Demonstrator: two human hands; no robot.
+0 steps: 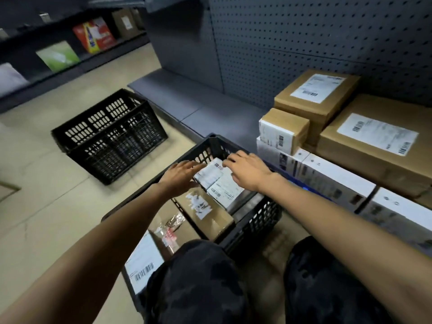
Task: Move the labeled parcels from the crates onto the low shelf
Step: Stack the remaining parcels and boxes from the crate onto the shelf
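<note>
A black crate (253, 224) stands on the floor in front of my knees and holds several labeled parcels. At its far end lies a white-labeled parcel (216, 181). My left hand (181, 177) is at that parcel's left side, fingers spread. My right hand (247, 171) rests over its right edge, fingers apart. Neither hand has closed on it. A brown box (210, 213) with a torn label and a parcel with a barcode label (142, 260) lie nearer me in the crate. The low grey shelf (187, 99) runs beside the crate, with labeled cardboard boxes (315, 94) on its right part.
A second black crate (109, 134) stands on the floor to the left. White product boxes (336, 181) line the shelf's front edge on the right. A pegboard wall (304, 38) backs the shelf. Another shelf unit (70, 50) with boxes runs along the far left.
</note>
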